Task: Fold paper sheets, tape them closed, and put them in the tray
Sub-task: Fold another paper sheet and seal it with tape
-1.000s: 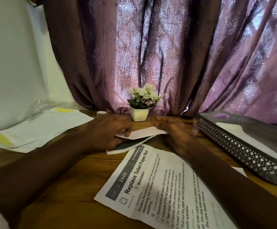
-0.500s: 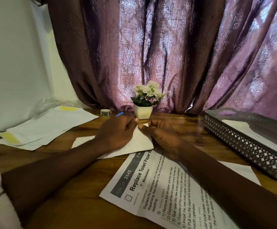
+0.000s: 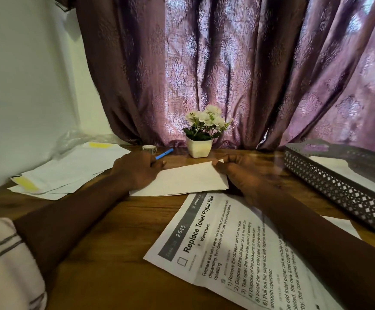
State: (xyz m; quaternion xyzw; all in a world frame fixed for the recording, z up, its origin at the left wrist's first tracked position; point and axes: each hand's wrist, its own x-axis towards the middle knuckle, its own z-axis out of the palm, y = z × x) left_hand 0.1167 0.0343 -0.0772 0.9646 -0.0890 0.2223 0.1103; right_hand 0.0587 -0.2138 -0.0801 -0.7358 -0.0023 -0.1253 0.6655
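Note:
A folded white paper sheet point(image 3: 186, 181) lies flat on the wooden table in front of me. My left hand point(image 3: 137, 171) presses down on its left end. My right hand point(image 3: 240, 173) pinches its far right corner between thumb and fingers. A grey perforated tray point(image 3: 338, 189) stands at the right with white paper inside. A small roll of tape point(image 3: 149, 149) sits at the back beside a blue pen point(image 3: 164, 153). A printed instruction sheet point(image 3: 233, 253) lies near me, partly under my right forearm.
A loose pile of white and yellow-marked papers point(image 3: 70, 171) with clear plastic lies at the left by the wall. A white pot of white flowers point(image 3: 201, 136) stands at the back centre, before a purple curtain.
The sheet went from half-lifted between my hands to lying flat and folded. My hands have spread apart, the left to its left end, the right to its right corner.

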